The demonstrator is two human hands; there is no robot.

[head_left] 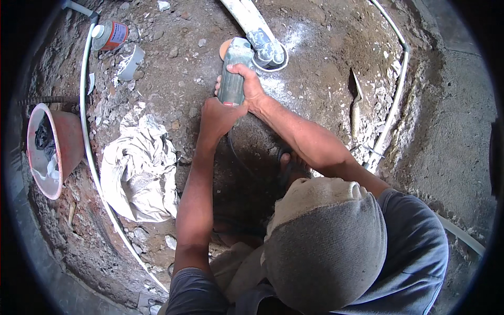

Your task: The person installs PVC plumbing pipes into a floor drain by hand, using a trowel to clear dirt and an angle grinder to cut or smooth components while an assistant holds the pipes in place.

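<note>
An angle grinder [231, 86] with a grey-green body is held in both my hands. My left hand [220, 116] is closed around its rear end, where a dark cord [233, 144] trails down. My right hand [248, 84] wraps the middle of the body, thumb on top and fingertips showing on the far side. A tan disc [224, 49] shows at the left of the grinder's head. Just right of the head are white pipes [247, 16] ending in dusty, rounded fittings [268, 50] with a pale ring around them. I cannot tell whether disc and pipe touch.
White powder [296, 34] coats the dirt around the pipes. At left are a bucket [71, 142], a crumpled white cloth sack [139, 170], a can [113, 35] and a broken white cup [131, 63]. A trowel [356, 105] lies at right. Thin pipes [85, 94] border the dirt.
</note>
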